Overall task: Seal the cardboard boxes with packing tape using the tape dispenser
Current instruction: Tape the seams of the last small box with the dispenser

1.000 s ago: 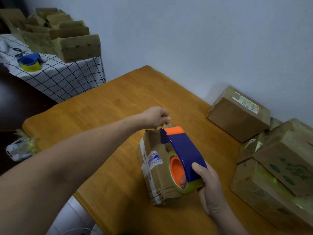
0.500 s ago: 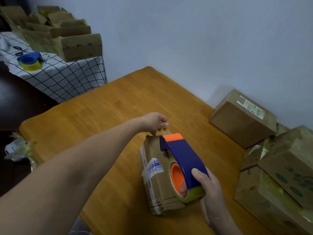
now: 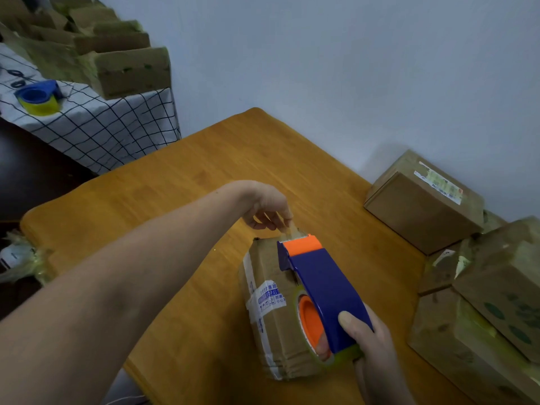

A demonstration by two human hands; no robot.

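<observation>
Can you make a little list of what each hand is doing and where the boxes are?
right hand: grips the tape dispenser
left hand: pinches the tape end at the dispenser's front
box being taped: lies on the wooden table, under the dispenser
other boxes: piled at the table's right side
spare tape dispenser: on the checked cloth

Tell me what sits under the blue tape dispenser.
A cardboard box lying on the wooden table is under the tape dispenser. The dispenser hides much of the box's top, so the seam there cannot be seen.
</observation>
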